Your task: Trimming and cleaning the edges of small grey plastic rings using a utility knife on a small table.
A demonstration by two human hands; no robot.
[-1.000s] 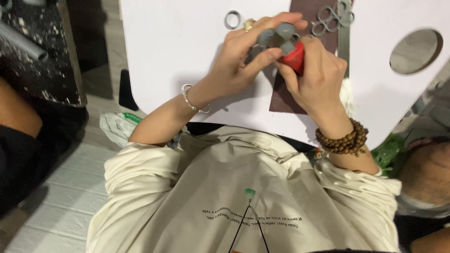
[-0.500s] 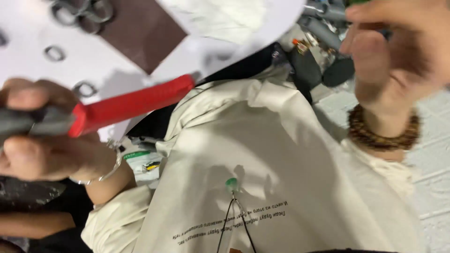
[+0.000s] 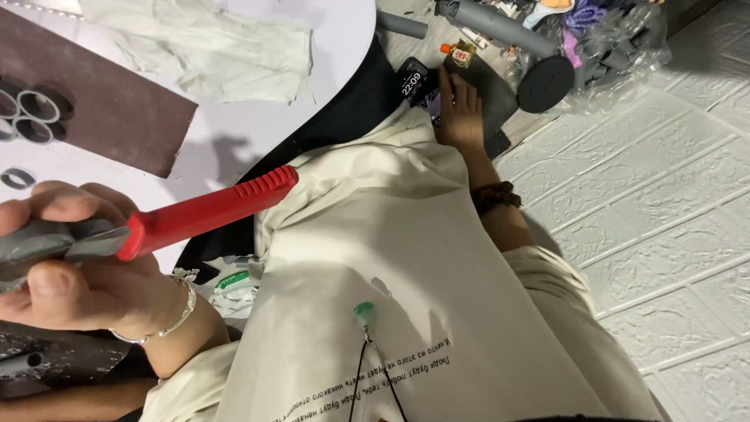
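Note:
My left hand (image 3: pixel 74 273), with a silver bracelet, is shut around a grey pipe piece (image 3: pixel 31 244) and the metal blade of a red-handled tool (image 3: pixel 211 207). The red handle sticks out to the upper right over my cream shirt. My right hand (image 3: pixel 461 109), with a bead bracelet on its wrist, is stretched far out to the floor. Its fingers lie flat on a dark flat object beside a lit phone (image 3: pixel 414 80), and the fingertips nearly touch a small orange-capped bottle (image 3: pixel 461 53). It grips nothing that I can see.
A brown sheet (image 3: pixel 109 117) with several grey rings (image 3: pixel 31 109) lies on the white table (image 3: pixel 258 125), with white cloth gloves (image 3: pixel 203 43) beyond it. Grey pipes (image 3: pixel 500 23), a black disc (image 3: pixel 555 82) and a plastic bag (image 3: pixel 625 39) lie on the white brick-patterned floor (image 3: pixel 664 203).
My right hand has left the tool and reached out to the floor things by the phone. My left hand has kept the grey piece and red-handled tool while my view swung right.

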